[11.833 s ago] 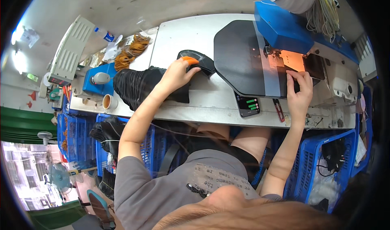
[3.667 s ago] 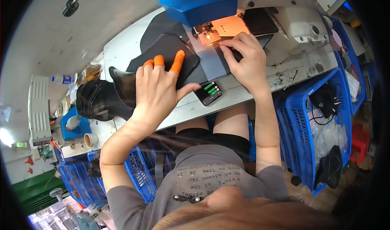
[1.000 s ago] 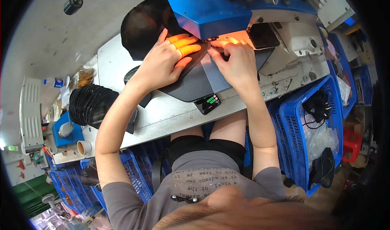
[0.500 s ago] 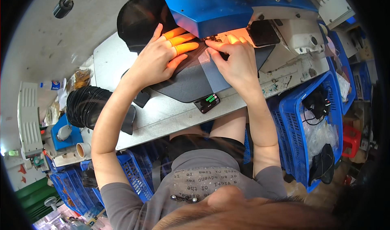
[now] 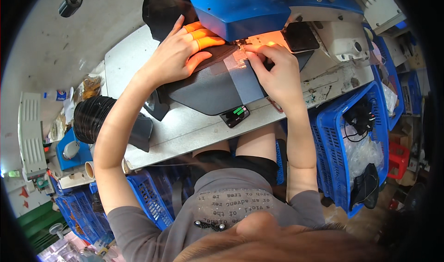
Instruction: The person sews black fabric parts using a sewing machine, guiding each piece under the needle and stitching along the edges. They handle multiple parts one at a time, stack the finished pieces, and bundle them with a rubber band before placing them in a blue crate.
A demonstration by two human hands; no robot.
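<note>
Under the blue head of a sewing machine (image 5: 240, 14), a dark sheet of leather-like material (image 5: 203, 95) lies on the pale table. My left hand (image 5: 178, 51) rests on it with fingers stretched out; several fingers wear orange covers. A rounded black piece (image 5: 164, 12) extends beyond that hand at the back left. Right of the lit needle area (image 5: 240, 47), my right hand (image 5: 277, 70) has thumb and forefinger brought together. What it pinches is too small to make out. A bluish-grey strip (image 5: 245, 81) lies between the hands.
A small black device with green marks (image 5: 236, 116) sits at the table's front edge. Stacked black pieces (image 5: 95, 118) lie to the left. Blue crates (image 5: 330, 155) stand at the right, one holding plastic bags and black items. A black pad (image 5: 300, 36) lies right of the needle.
My left hand and forearm have shifted left, the hand slightly farther back. My right hand has moved a little right, exposing the needle area. The rounded black piece has shifted back and right.
</note>
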